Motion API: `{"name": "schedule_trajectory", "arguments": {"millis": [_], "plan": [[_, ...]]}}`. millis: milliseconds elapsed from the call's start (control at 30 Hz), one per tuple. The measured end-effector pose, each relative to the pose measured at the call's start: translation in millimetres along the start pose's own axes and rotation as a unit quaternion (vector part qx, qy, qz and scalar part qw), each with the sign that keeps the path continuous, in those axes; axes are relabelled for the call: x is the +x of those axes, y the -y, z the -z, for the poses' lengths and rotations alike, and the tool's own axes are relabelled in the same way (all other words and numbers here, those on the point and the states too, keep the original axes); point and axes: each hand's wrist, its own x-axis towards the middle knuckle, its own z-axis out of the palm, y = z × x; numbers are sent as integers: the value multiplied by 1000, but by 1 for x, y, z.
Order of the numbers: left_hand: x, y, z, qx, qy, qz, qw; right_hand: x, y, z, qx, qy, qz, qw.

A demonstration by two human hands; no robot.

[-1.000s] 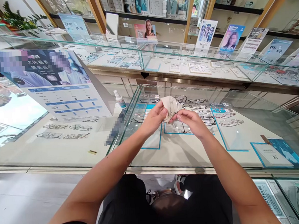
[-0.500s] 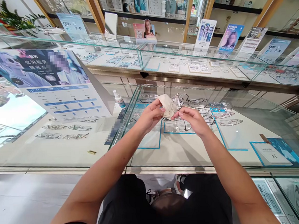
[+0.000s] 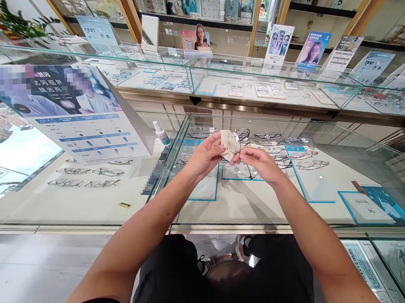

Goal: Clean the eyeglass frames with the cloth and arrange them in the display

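My left hand pinches a crumpled beige cloth above the glass counter. The cloth covers part of a thin-rimmed pair of eyeglasses; one clear round lens shows below it. Close by on the right, my right hand has its thumb and fingertips closed on the frame of these eyeglasses. Other glasses lie behind them under the counter top, so the exact outline of the held pair is hard to make out.
A glass display counter with rows of eyeglasses lies beneath my hands. To the left stand a white spray bottle and a large folded display card. A second glass showcase runs behind.
The cloth has bunched up smaller and shifted slightly down and right around the eyeglasses. My right hand has moved slightly left, closer to the cloth.
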Motion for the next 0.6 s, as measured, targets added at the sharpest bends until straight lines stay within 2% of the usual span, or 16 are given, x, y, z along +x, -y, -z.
{"name": "schedule_trajectory", "arguments": {"millis": [233, 400, 600], "plan": [[2, 6, 3, 21, 0, 1, 1000, -2, -1, -6, 2, 30, -11, 999], [-1, 5, -2, 80, -9, -28, 996, -2, 0, -5, -7, 45, -2, 999], [-7, 5, -9, 127, 34, -24, 991, -3, -1, -5, -2, 59, -5, 998]]}}
